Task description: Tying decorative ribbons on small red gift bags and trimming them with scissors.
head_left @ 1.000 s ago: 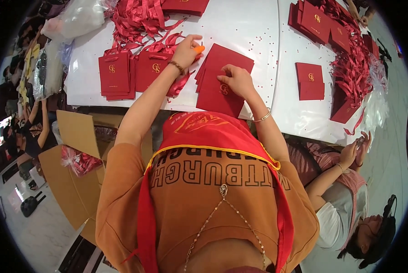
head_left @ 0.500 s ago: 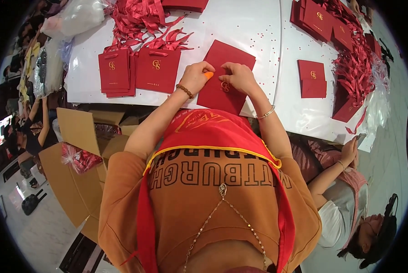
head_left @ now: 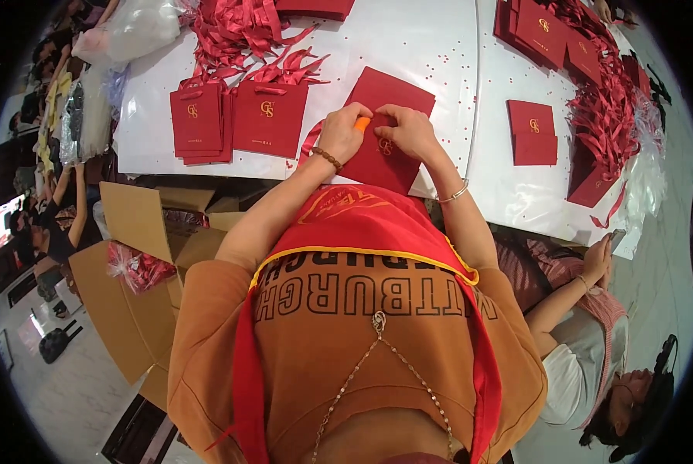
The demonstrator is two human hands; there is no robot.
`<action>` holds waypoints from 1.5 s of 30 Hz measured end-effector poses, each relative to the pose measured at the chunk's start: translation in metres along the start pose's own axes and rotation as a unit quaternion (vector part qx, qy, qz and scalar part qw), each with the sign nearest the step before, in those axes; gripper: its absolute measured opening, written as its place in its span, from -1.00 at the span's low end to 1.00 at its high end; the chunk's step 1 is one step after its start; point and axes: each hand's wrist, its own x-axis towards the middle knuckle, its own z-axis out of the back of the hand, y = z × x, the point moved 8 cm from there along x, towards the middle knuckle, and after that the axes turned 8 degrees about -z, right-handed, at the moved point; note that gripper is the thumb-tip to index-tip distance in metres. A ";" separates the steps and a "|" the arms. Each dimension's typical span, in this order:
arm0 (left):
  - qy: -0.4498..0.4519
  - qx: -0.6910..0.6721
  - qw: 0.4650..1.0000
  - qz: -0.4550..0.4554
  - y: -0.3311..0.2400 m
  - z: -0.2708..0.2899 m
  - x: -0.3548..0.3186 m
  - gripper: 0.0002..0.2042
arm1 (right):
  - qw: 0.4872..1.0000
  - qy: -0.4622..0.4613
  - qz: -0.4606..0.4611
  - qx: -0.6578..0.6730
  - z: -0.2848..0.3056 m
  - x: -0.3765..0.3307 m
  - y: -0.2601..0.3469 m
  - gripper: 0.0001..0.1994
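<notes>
Head view. Item: flat red paper bag (head_left: 381, 124), gold emblem on its face, laid on the white table (head_left: 439, 54) at upper centre of the frame, just beyond the near table edge. Its long axis is set diagonally, from lower left to upper right, the far corner pointing to the upper right.

The left hand (head_left: 340, 133) is pressed on the bag's left part, an orange tip (head_left: 362, 123) being pinched between its closed fingers, apparently a small tool or a finger cover; the blur leaves this unsettled. The right hand (head_left: 410, 133) is laid beside the emblem, fingers curled together on the paper, so that the bag is held flat and steady.

Finished red bags (head_left: 238, 116) are stacked at upper left below loose red ribbons (head_left: 238, 35). An open cardboard box (head_left: 141, 224) is placed at left, within reach.
</notes>
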 end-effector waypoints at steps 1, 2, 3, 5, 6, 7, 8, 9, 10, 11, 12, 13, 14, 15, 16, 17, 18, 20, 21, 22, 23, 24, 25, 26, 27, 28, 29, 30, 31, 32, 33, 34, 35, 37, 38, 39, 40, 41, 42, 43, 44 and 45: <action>0.000 0.000 1.000 0.000 0.001 0.000 0.002 -0.85 | 1.000 0.012 -0.008 0.001 0.001 -0.002 0.002 -0.63; -0.003 0.008 1.000 -0.010 0.000 0.001 0.004 -0.86 | 1.000 0.024 -0.015 0.001 0.001 -0.003 0.003 -0.63; -0.006 0.015 1.000 -0.020 -0.001 0.002 0.005 -0.88 | 1.000 0.024 -0.014 0.001 -0.001 -0.002 0.002 -0.63; -0.001 0.014 1.000 -0.023 -0.004 0.000 0.003 -0.88 | 1.000 0.018 -0.003 0.025 -0.003 0.000 -0.002 -0.63; 0.005 0.012 1.000 -0.025 -0.005 -0.002 0.001 -0.87 | 1.000 0.017 -0.003 0.025 -0.005 0.000 -0.004 -0.63; 0.004 0.013 1.000 -0.025 -0.005 -0.002 0.000 -0.87 | 1.000 0.010 -0.004 0.021 -0.005 0.000 -0.005 -0.64; 0.000 0.023 0.999 -0.031 -0.005 -0.003 -0.002 -0.85 | 1.000 0.002 -0.006 0.016 -0.004 0.000 -0.005 -0.64; -0.004 0.034 0.999 -0.036 -0.005 -0.003 -0.003 -0.83 | 1.000 0.002 -0.006 0.016 -0.004 0.000 -0.004 -0.64; -0.005 0.034 0.999 -0.036 -0.004 -0.003 -0.003 -0.83 | 1.000 0.002 -0.004 0.015 -0.005 0.000 -0.004 -0.64; 0.003 0.025 0.999 -0.031 -0.003 -0.004 -0.004 -0.82 | 1.000 0.002 -0.003 0.014 -0.005 0.000 -0.004 -0.64; 0.010 0.015 0.999 -0.027 -0.002 -0.005 -0.004 -0.82 | 1.000 0.002 -0.002 0.014 -0.004 0.000 -0.003 -0.64; 0.010 0.015 0.999 -0.027 -0.003 -0.004 -0.003 -0.82 | 1.000 0.002 0.002 0.012 -0.004 -0.001 -0.001 -0.65; 0.012 0.004 1.000 -0.005 -0.002 -0.002 -0.002 -0.82 | 1.000 0.001 0.005 0.011 -0.003 -0.002 0.000 -0.65; 0.015 -0.007 1.000 0.016 0.000 -0.002 -0.001 -0.81 | 1.000 0.001 0.005 0.010 -0.004 -0.003 0.000 -0.65; 0.014 -0.007 1.000 0.017 -0.001 -0.001 -0.001 -0.81 | 0.999 -0.016 0.030 0.007 -0.003 -0.004 0.003 -0.65; 0.015 0.045 0.998 -0.030 -0.010 0.000 -0.002 -0.79 | 0.998 -0.034 0.054 0.003 -0.002 -0.006 0.007 -0.66; 0.016 0.096 0.992 -0.076 -0.018 0.000 -0.002 -0.77 | 0.998 -0.034 0.055 0.002 -0.001 -0.007 0.008 -0.66; 0.020 0.122 0.985 -0.119 -0.024 -0.002 -0.003 -0.77 | 1.000 -0.015 0.020 0.004 -0.001 -0.006 0.007 -0.67; 0.026 0.148 0.975 -0.162 -0.030 -0.004 -0.005 -0.77 | 1.000 -0.014 0.021 0.004 -0.001 -0.005 0.007 -0.67; 0.025 0.148 0.975 -0.162 -0.028 -0.004 -0.005 -0.77 | 1.000 -0.011 0.015 0.010 -0.002 -0.005 0.005 -0.67; 0.038 0.153 0.972 -0.175 -0.028 -0.005 -0.006 -0.76 | 1.000 -0.008 0.009 0.016 -0.003 -0.005 0.004 -0.67; 0.051 0.159 0.968 -0.188 -0.028 -0.006 -0.007 -0.76 | 1.000 -0.008 0.009 0.016 -0.003 -0.005 0.005 -0.67; 0.051 0.159 0.968 -0.187 -0.028 -0.006 -0.007 -0.76 | 1.000 -0.003 0.011 0.015 -0.003 -0.006 0.007 -0.67; 0.046 0.127 0.978 -0.157 -0.024 -0.004 -0.006 -0.75 | 1.000 0.003 0.013 0.014 -0.003 -0.007 0.008 -0.67; 0.042 0.094 0.987 -0.127 -0.019 -0.002 -0.005 -0.74 | 1.000 0.003 0.013 0.015 -0.004 -0.007 0.007 -0.67; 0.043 0.094 0.987 -0.127 -0.022 -0.001 -0.002 -0.74 | 1.000 -0.007 0.027 0.010 -0.004 -0.007 0.007 -0.67; 0.056 0.037 0.997 -0.035 -0.011 -0.001 0.002 -0.73 | 0.999 -0.017 0.041 0.005 -0.004 -0.007 0.007 -0.68; 0.069 -0.019 0.996 0.057 0.001 -0.003 0.002 -0.71 | 0.999 -0.018 0.039 0.005 -0.005 -0.006 0.006 -0.68; 0.068 -0.019 0.996 0.058 0.001 -0.002 0.004 -0.71 | 0.998 -0.024 0.064 -0.002 -0.006 -0.007 0.010 -0.68; 0.072 -0.016 0.995 0.069 0.002 -0.001 0.004 -0.67 | 0.996 -0.031 0.089 -0.008 -0.005 -0.008 0.014 -0.69; 0.077 -0.013 0.994 0.079 0.004 -0.001 0.004 -0.63 | 0.995 -0.030 0.090 -0.008 -0.004 -0.010 0.015 -0.69; 0.075 -0.011 0.994 0.079 0.005 -0.002 0.002 -0.63 | 0.997 -0.020 0.075 -0.016 -0.003 -0.011 0.017 -0.69; 0.060 0.058 0.996 -0.012 -0.007 -0.003 0.002 -0.66 | 0.998 -0.011 0.060 -0.024 -0.003 -0.011 0.018 -0.70; 0.030 0.131 0.982 -0.130 -0.026 -0.006 0.000 -0.67 | 0.998 -0.008 0.058 -0.022 -0.002 -0.012 0.020 -0.70; 0.031 0.131 0.982 -0.131 -0.027 -0.008 0.000 -0.67 | 0.998 -0.005 0.055 -0.020 -0.001 -0.013 0.019 -0.70; 0.022 0.114 0.987 -0.115 -0.026 -0.007 0.000 -0.67 | 0.998 -0.006 0.054 -0.019 -0.002 -0.012 0.017 -0.70; 0.014 0.098 0.990 -0.099 -0.028 -0.006 -0.001 -0.68 | 0.998 -0.012 0.059 -0.012 -0.003 -0.011 0.015 -0.70; 0.014 0.098 0.990 -0.099 -0.030 -0.007 -0.001 -0.68 | 0.998 -0.017 0.063 -0.006 -0.003 -0.010 0.014 -0.70; 0.010 0.094 0.992 -0.088 -0.030 -0.007 -0.001 -0.68 | 0.998 -0.017 0.063 -0.005 -0.003 -0.011 0.012 -0.70; 0.006 0.091 0.993 -0.077 -0.029 -0.007 0.000 -0.68 | 0.997 -0.026 0.068 0.010 -0.001 -0.013 0.012 -0.70; 0.007 0.091 0.993 -0.078 -0.029 -0.007 0.000 -0.68 | 0.996 -0.035 0.073 0.024 0.001 -0.014 0.012 -0.71; 0.000 0.081 0.994 -0.067 -0.026 -0.007 -0.001 -0.68 | 0.996 -0.036 0.072 0.025 0.001 -0.014 0.011 -0.71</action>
